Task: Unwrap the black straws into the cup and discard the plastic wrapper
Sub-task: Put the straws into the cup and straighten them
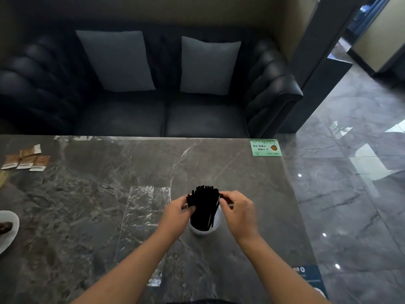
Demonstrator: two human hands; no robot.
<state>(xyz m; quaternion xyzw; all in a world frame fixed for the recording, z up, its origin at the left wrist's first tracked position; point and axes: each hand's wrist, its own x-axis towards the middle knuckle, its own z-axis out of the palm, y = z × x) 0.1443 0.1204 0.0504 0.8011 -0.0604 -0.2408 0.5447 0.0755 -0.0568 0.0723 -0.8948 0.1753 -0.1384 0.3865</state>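
A bundle of black straws [203,205] stands upright in a white cup [215,220] on the grey marble table [109,194]. My left hand [177,210] pinches the bundle's left side near the top with thumb and fingers. On the right side, my right hand [237,210] touches the straw tops with its fingertips. The clear plastic wrapper [142,216] lies flat on the table to the left of the cup, crinkled and empty, partly under my left forearm.
Several brown sachets [26,160] lie at the table's far left. A white plate [8,229] with a dark item sits at the left edge. Green card [265,147] at the far right corner, blue card [311,275] near right. Dark sofa [153,115] behind the table.
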